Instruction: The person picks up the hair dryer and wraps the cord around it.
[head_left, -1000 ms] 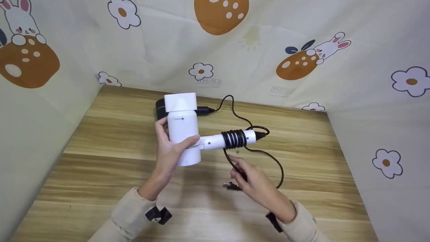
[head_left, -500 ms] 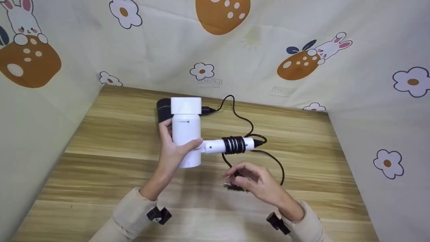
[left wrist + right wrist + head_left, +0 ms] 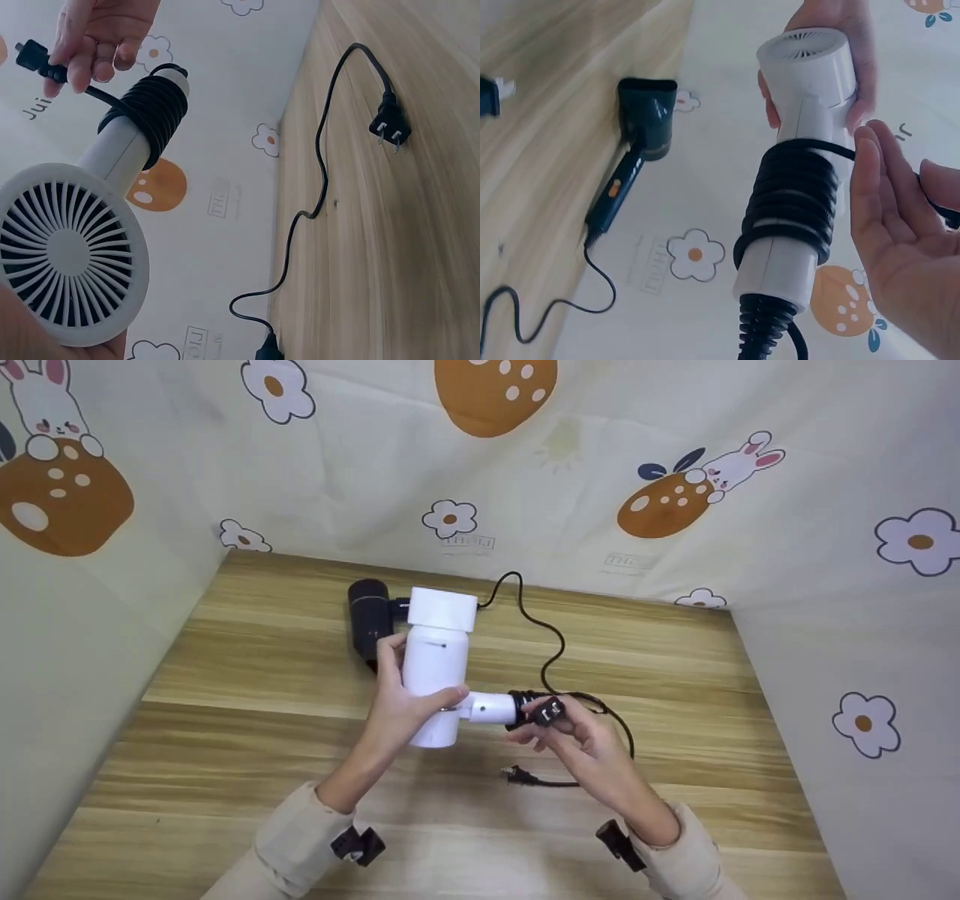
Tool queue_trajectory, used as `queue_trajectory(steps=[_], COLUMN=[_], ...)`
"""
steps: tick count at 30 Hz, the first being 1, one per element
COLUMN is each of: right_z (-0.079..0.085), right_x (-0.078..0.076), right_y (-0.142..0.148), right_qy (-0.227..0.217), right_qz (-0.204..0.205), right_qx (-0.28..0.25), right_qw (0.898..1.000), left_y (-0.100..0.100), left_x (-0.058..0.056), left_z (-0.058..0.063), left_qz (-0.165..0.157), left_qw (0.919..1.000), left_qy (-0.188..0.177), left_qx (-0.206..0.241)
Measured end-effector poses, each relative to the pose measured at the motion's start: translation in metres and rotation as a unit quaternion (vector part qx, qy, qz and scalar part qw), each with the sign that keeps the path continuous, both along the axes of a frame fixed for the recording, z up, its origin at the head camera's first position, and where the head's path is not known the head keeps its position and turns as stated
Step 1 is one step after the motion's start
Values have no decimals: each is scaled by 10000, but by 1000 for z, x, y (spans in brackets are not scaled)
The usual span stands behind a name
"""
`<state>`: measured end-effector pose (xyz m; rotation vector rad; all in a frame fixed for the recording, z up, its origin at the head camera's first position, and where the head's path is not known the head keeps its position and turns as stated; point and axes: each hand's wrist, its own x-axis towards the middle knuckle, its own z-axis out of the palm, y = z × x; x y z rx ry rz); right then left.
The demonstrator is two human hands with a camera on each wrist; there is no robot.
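Currently left hand (image 3: 396, 709) grips white cylindrical hair dryer (image 3: 435, 671) over bench (image 3: 247, 765), between side edges; right hand (image 3: 600, 750) pinches boxy black plug (image 3: 550, 711), black cord (image 3: 795, 195) coiled round handle (image 3: 491, 709). Black hair dryer (image 3: 370, 619) lies near back edge.

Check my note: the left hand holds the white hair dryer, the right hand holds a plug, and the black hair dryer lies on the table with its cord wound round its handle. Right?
Not quite: the black hair dryer's cord is not wound; the right wrist view shows it trailing loose from the handle. The rest of your note stands.
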<state>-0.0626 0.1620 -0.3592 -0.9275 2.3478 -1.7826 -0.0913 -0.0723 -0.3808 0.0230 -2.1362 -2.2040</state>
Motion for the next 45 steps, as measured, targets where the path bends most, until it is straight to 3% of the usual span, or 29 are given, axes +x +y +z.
queue_trajectory(steps=[4,8,11,16,22,28,32,34,36,38,42,45], right_z=[0,-2,-4,-8,-14,-22,-30,-35,-39,-41,-40,-39], right_x=[-4,-8,-12,-14,-14,-2,2,0,-3,-5,-9,-13], right_y=[-2,-4,-6,-9,-12,-13,-19,-21,-22,-19,-11,-5], right_qy=[743,1320,1570,2075,3164,4002,4337,4413,4442,4372,4125,3698], right_qz=[-851,-1681,-2037,-2243,-1772,-1370,-1544,-1707,-1755,-1661,-1290,-1100], right_qx=[456,1197,1636,2018,2056,2918,3640,3713,3640,3471,2959,2295], right_qw=[9925,9695,9524,9305,9090,8578,8097,7989,7996,8129,8519,8936], left_y=[6,10,12,14,14,13,13,14,15,15,13,8], left_x=[3,7,9,11,11,9,7,7,8,9,12,13], left_z=[2,4,5,6,6,3,2,3,5,7,15,24], left_qz=[-234,-395,-469,-569,-542,-413,-372,-431,-520,-620,-920,-1223], left_qw=[9997,9990,9987,9981,9981,9977,9960,9951,9944,9933,9894,9832], left_qy=[24,41,43,8,-36,-539,-816,-891,-919,-970,-1120,-1193], left_qx=[-95,-187,-215,-236,-306,-71,50,68,80,69,90,640])
